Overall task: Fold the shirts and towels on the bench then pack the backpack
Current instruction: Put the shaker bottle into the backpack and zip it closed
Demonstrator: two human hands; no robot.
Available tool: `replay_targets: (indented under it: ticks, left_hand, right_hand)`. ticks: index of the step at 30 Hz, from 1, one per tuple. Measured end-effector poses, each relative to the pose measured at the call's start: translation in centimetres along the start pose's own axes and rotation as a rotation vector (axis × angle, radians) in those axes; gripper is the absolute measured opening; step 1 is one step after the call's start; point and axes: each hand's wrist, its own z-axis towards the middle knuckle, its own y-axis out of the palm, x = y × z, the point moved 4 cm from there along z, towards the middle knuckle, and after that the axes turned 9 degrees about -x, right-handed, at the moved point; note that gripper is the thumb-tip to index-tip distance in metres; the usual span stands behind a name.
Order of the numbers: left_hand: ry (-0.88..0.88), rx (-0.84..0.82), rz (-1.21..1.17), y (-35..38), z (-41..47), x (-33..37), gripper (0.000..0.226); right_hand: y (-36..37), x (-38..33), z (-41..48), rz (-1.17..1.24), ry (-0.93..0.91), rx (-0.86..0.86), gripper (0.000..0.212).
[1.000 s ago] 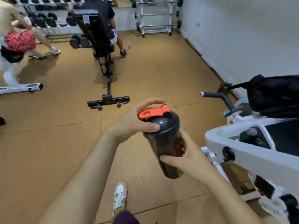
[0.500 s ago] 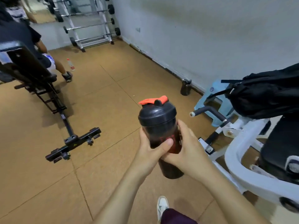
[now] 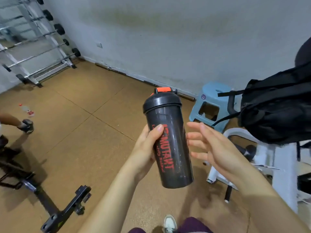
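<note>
Left hand [image 3: 144, 148] keeps shaker bottle [image 3: 170, 148] as right hand [image 3: 212, 147] lets go

Both hands clasped the bottle half a second ago; now only the left grips it, the right hovering just beside, fingers spread and empty. Black backpack [image 3: 276, 111] sits on the white-framed worktop [image 3: 276, 158] at right, near that hand. Open floor [image 3: 75, 132] lies left.

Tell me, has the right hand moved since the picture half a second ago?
Yes. The right hand has come off the bottle and is open beside it, toward the backpack; the left hand alone holds the bottle.
</note>
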Motion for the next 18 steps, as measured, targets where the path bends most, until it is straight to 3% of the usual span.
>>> replay_targets:
  ticks: [6, 9, 12, 18]
  left_hand:
    - [-0.085, -0.099, 0.040, -2.2, 12.4, 2.8, 0.049]
    - [-0.095, -0.174, 0.095, -3.0, 18.7, 3.6, 0.053]
    - [-0.063, -0.347, 0.202, -3.3, 24.7, 4.8, 0.057]
    - [-0.075, -0.745, 0.311, -2.3, 35.3, 8.5, 0.055]
  right_hand:
    - [-3.7, -0.3, 7.0, 0.279, 0.111, 0.136, 0.073]
    - [-4.6, -0.3, 10.8, 0.356, 0.076, 0.157, 0.061]
    - [-6.2, -2.0, 14.9, 0.249, 0.009, 0.296, 0.055]
    - [-9.8, -5.9, 20.2, 0.156, -0.076, 0.612, 0.088]
